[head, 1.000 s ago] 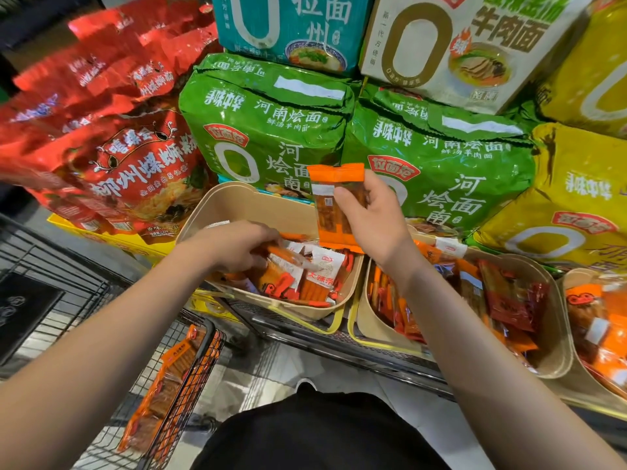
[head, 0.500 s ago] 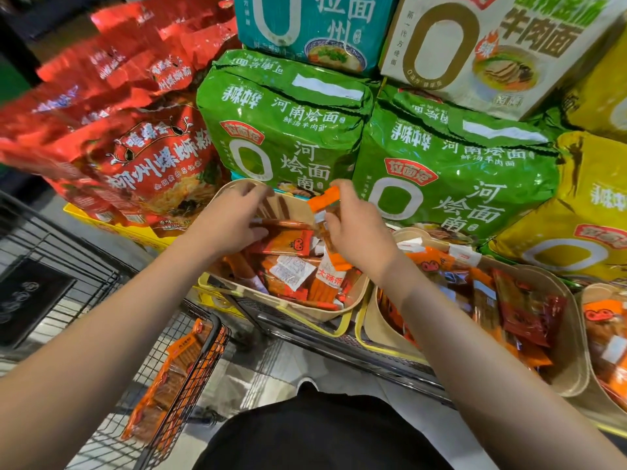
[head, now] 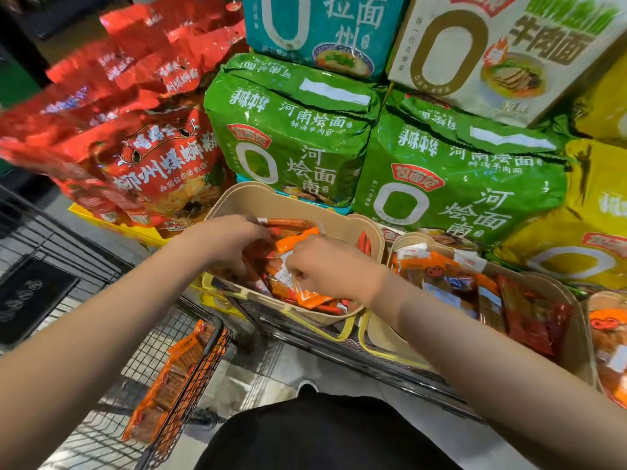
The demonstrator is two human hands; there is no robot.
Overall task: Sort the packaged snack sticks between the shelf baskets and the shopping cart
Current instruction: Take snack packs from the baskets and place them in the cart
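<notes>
Both hands are down inside the left beige basket (head: pixel 291 201), which holds several orange and red snack stick packets. My right hand (head: pixel 325 266) curls its fingers around an orange packet (head: pixel 297 235) whose top edge sticks out beyond the knuckles. My left hand (head: pixel 227 239) reaches among the packets at the basket's back left, fingertips pinching a red stick pack (head: pixel 288 222). A second beige basket (head: pixel 529 286) to the right is full of orange and dark red packets. A long orange pack (head: pixel 176 371) leans inside the black wire shopping cart (head: pixel 112 398) at lower left.
Big green noodle bags (head: pixel 298 130) stand right behind the baskets, red bags (head: pixel 149 140) to the left, yellow ones (head: pixel 583 212) to the right. A third basket (head: pixel 607 340) shows at the right edge. The wire shelf edge (head: pixel 339 347) runs under the baskets.
My right hand has brought the orange packet down from in front of the green bags into the left basket. My left hand shifted toward the basket's back among the packets.
</notes>
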